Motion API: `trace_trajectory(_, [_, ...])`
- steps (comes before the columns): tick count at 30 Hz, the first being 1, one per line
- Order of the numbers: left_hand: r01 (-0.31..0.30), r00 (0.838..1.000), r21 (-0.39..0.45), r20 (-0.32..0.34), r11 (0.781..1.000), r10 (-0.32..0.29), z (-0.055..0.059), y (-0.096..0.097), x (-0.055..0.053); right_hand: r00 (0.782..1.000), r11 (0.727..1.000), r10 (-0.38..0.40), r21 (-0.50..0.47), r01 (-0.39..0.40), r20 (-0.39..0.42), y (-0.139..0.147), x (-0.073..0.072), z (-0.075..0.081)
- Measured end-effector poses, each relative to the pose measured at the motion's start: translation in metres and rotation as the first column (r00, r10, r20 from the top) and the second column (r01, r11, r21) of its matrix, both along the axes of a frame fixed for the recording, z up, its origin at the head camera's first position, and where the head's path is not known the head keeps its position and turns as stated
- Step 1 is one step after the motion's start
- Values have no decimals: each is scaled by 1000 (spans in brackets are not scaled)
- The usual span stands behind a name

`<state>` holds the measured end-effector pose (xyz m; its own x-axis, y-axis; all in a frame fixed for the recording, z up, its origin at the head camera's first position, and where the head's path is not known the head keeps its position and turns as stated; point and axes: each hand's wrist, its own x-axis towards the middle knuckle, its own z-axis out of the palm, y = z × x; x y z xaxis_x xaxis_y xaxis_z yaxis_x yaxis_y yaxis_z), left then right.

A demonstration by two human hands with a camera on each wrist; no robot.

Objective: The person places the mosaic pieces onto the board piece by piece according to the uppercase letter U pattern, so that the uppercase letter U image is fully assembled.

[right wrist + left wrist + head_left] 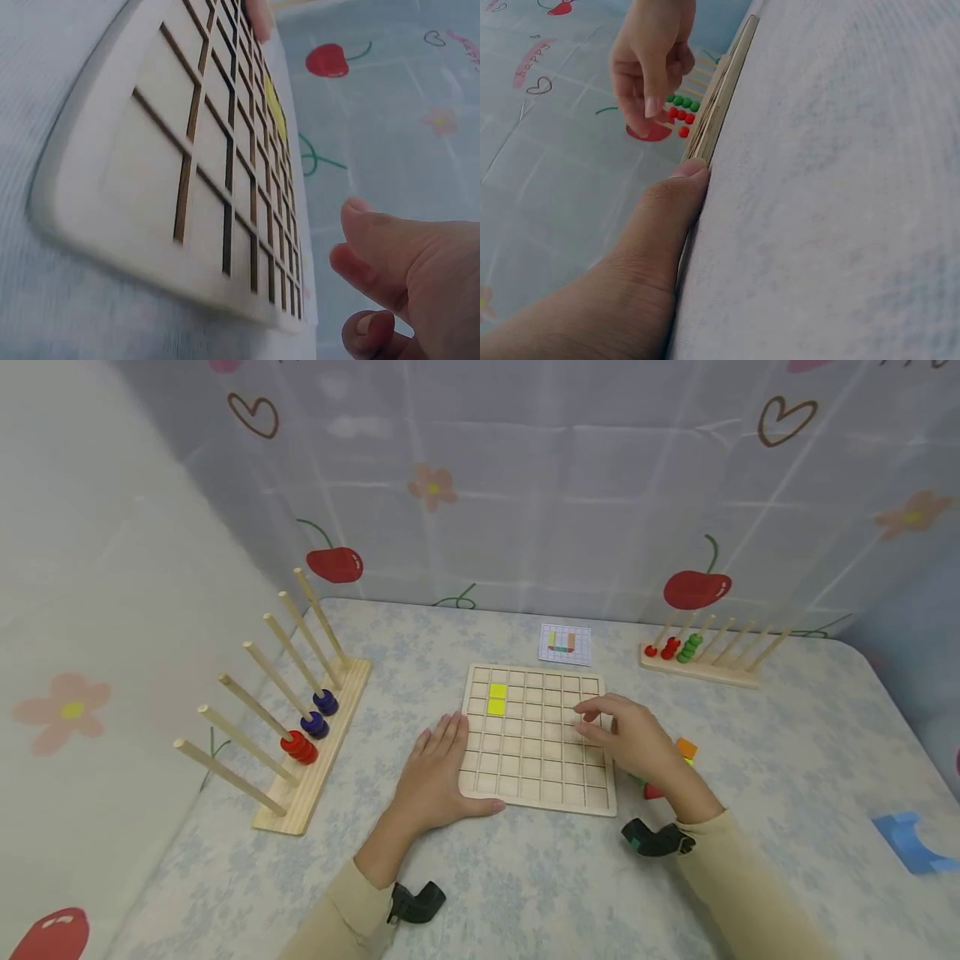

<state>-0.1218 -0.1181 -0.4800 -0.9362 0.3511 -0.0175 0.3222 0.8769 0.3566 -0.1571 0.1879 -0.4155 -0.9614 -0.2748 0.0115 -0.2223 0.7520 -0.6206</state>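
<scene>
A wooden grid board lies flat on the table, with two yellow squares in its upper left cells, one above the other. My left hand lies with spread fingers along the board's left edge; its thumb touches the front edge. Over the board's right side hovers my right hand, thumb and forefinger apart, its fingers loosely bent. I see nothing between them in the right wrist view. Partly hidden under the right forearm are small coloured pieces, among them an orange piece and a red piece.
Behind the board lies a card printed with a coloured grid pattern. At the left stands a wooden peg rack with red and blue rings. A smaller peg rack with beads is at the back right. A blue curved piece lies far right.
</scene>
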Motion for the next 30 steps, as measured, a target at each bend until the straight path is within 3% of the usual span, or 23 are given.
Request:
trace_trajectory(9, [2,1000,0,-21,1000,-2,0,-1,1,992,988,-129,90,127,10,67,30,-4])
trace_trajectory(14, [-2,1000,-8,-1,1000,2,1,-1,1,980,976,-178,114,187,-84,90,43,-10])
trace_trajectory(18, [-7,1000,-17,12,1000,8,1,-1,1,972,971,-198,107,212,-129,103,50,-15])
trace_trajectory(30, [-3,1000,-14,-1,1000,3,1,1,1,967,958,-245,136,252,-70,116,56,-28])
